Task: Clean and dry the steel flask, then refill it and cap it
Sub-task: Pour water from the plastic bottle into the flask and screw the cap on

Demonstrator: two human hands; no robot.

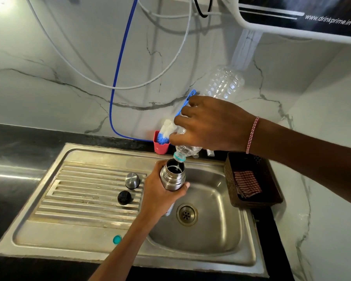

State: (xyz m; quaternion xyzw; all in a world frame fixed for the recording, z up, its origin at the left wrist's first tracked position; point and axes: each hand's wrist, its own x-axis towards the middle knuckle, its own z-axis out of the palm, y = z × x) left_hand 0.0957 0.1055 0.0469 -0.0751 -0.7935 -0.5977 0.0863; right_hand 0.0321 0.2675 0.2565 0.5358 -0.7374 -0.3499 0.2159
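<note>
left hand grips steel flask | right hand tips plastic bottle over it

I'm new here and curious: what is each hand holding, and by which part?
The left hand grips the steel flask round its body, below the neck. The right hand grips the tilted plastic bottle round its middle, nearer the neck.

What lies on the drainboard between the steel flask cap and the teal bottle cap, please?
The black flask stopper lies there, in the head view.
</note>
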